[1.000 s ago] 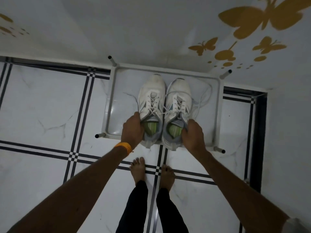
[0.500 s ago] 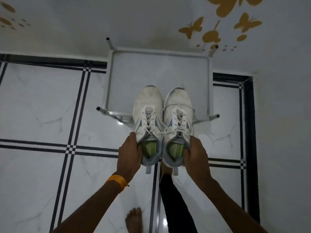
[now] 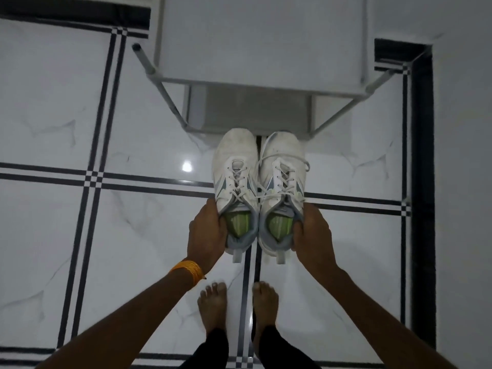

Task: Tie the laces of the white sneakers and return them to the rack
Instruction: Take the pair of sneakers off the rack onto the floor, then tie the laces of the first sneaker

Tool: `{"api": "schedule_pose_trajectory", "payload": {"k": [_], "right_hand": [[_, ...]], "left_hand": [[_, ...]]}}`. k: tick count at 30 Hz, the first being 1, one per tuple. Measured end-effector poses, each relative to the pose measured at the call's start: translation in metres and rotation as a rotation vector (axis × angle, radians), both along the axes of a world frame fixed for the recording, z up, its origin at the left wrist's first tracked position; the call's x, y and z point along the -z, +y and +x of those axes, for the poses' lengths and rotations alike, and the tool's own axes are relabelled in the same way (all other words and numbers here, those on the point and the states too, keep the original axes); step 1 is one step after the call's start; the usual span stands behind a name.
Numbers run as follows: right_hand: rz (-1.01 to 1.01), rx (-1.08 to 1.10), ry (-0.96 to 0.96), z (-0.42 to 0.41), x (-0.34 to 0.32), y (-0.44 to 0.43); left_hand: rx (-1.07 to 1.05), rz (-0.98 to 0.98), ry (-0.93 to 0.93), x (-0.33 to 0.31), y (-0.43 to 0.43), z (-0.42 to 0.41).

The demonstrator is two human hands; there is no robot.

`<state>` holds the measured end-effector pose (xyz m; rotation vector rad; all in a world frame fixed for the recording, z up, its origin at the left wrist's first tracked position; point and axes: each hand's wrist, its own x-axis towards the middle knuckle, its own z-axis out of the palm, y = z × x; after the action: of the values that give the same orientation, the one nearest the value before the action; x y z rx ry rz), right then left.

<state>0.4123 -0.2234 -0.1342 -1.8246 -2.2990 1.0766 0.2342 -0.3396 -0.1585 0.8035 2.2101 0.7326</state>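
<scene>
1. Left hand (image 3: 206,230) grips the left sneaker (image 3: 235,187) at its heel collar, fingers closed around the outer side. Right hand (image 3: 310,231) grips the right sneaker (image 3: 282,190) the same way.
2. The two sneakers sit side by side, touching, toes toward 12 o'clock. They lie in front of the rack (image 3: 262,87), off its shelves; whether the soles rest on the floor (image 3: 106,115) cannot be told.
3. Laces (image 3: 282,166) look untied: loose loops trail across both tongues and over the right shoe's outer side. Judged: tying is not yet done.
4. Risk: a trailing lace end could catch on the rack's front rail or leg if the shoes go near it, since the toes are just beside the lower frame.
5. Risk: each shoe is held only at the heel, so the toe may droop or the shoe twist out of the hold.
6. Risk: the person's bare feet (image 3: 213,304) stand at 6 o'clock, near the heels; a dropped shoe would land on or beside them.
7. Edges: rack at 12 o'clock, dark floor border and wall at 3 o'clock.
8. Open room: wide bare tile from 7 to 10 o'clock, best for setting the shoes down to tie.
</scene>
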Motion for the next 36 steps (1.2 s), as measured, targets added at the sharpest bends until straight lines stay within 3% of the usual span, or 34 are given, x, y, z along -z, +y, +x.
{"api": "schedule_pose_trajectory", "payload": {"k": [10, 16, 21, 23, 26, 29, 31, 36], "right_hand": [[0.018, -0.063, -0.007, 0.01, 0.189, 0.006], [0.07, -0.096, 0.0, 0.014, 0.264, 0.022], [0.088, -0.113, 0.026, 0.027, 0.267, 0.023], [0.266, -0.107, -0.004, 0.029, 0.248, 0.028], [0.438, -0.188, 0.182, 0.007, 0.226, 0.03], [0.315, -0.413, 0.291, -0.037, 0.23, 0.034], [0.196, -0.487, 0.207, -0.056, 0.238, 0.036], [0.084, -0.445, 0.188, -0.065, 0.24, 0.029]], "left_hand": [[0.11, 0.028, 0.135, 0.205, 0.005, 0.005], [0.089, 0.094, 0.202, 0.261, 0.023, 0.004], [0.139, 0.076, 0.258, 0.265, 0.019, -0.006], [0.115, 0.085, 0.367, 0.261, 0.015, -0.012], [0.069, 0.281, 0.42, 0.256, 0.017, -0.023], [0.215, 0.341, 0.415, 0.257, 0.034, -0.035], [0.297, 0.308, 0.397, 0.257, 0.044, -0.036], [0.277, 0.213, 0.371, 0.255, 0.043, -0.026]]}}
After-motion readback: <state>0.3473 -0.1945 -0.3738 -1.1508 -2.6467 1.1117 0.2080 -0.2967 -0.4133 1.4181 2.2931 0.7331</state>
